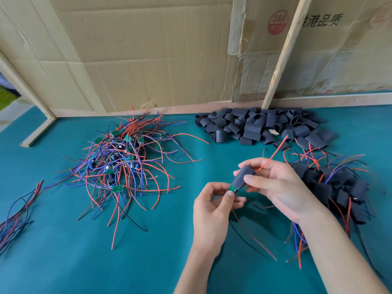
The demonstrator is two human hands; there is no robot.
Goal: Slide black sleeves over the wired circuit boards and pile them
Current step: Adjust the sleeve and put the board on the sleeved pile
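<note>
Right hand (273, 183) pinched around a black sleeve (242, 177), thumb on its near side, fingers behind. Left hand (214, 209) just below, pinching the green circuit board (232, 188) poking from the sleeve's lower end. Red wire (273, 152) out of the upper end. Beyond the right hand, loose sleeves (261, 126) heaped; to its right, the sleeved pile (337, 187). Left of the left hand, bare wired boards (123, 158) tangled on the green counter (63, 262).
</note>
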